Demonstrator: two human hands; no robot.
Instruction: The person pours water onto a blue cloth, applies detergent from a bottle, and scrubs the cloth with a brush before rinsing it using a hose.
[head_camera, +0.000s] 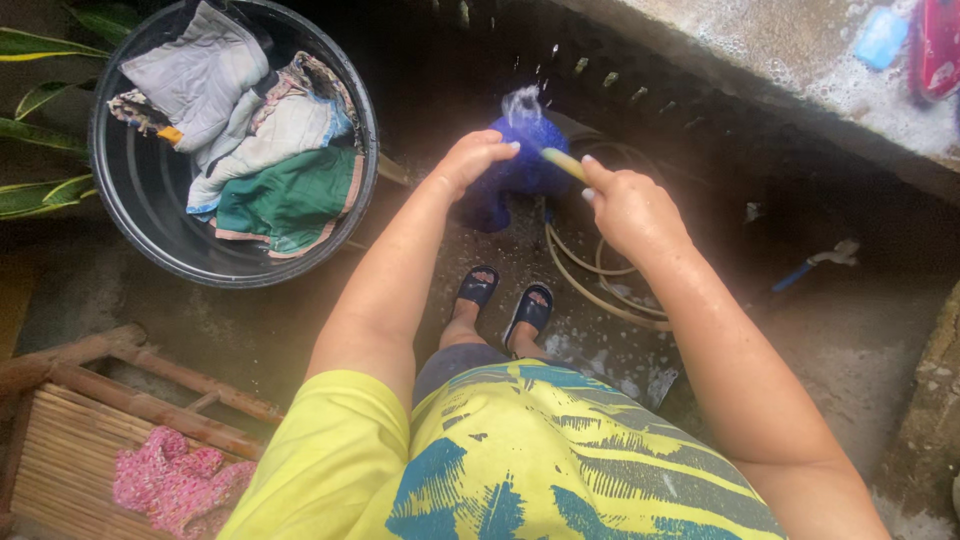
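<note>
No packages, labels, signs or screens can be made out anywhere in the head view.

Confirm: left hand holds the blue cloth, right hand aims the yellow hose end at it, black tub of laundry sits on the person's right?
Wrong side. The head view shows the black tub on the person's left. Left hand does hold the blue cloth; right hand aims the hose.

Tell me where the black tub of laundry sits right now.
In the head view, the black tub sits upper left on the wet ground, to the left of the left hand, with green leaves at its far side and a bamboo bench below it.
</note>
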